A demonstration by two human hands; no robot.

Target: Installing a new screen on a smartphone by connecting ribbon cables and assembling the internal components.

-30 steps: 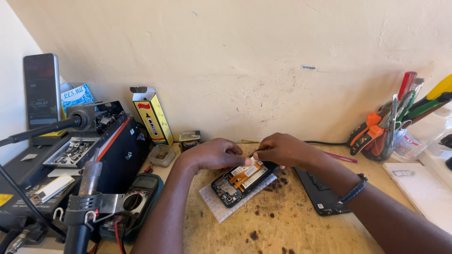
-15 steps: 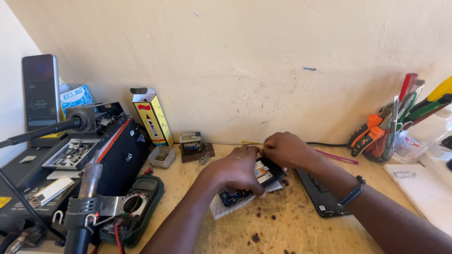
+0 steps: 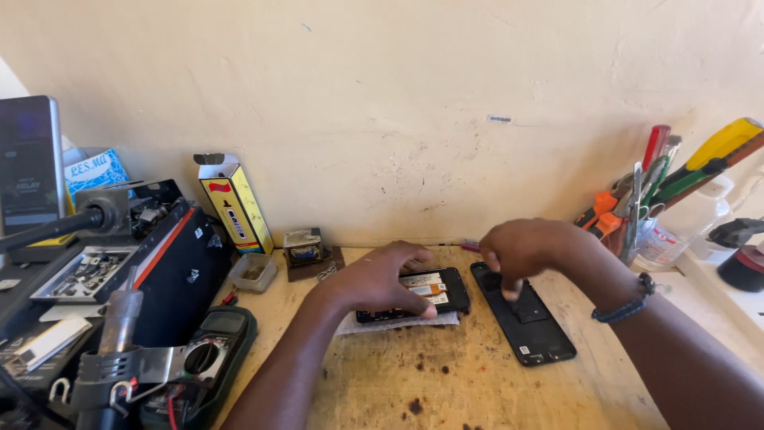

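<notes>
An opened black phone (image 3: 436,289) with orange and white inner parts lies on a pale cloth (image 3: 398,322) on the wooden bench. My left hand (image 3: 374,279) lies over its left half, thumb on the near edge, holding it down. To the right, a black back cover (image 3: 532,328) lies flat on the bench. My right hand (image 3: 519,251) hovers over the cover's far end with its fingers bunched and pointing down. Whether they pinch something small is hidden.
A hot-air tool (image 3: 119,350) and a green multimeter (image 3: 208,354) sit at front left, with a black case (image 3: 171,275) and parts tray (image 3: 79,271) behind. A yellow box (image 3: 237,203) and small transformer (image 3: 302,245) stand by the wall. A tool holder (image 3: 660,199) stands at right.
My right hand has left the opened phone and moved right over the back cover. My left hand has shifted left, and the phone now lies flat and turned.
</notes>
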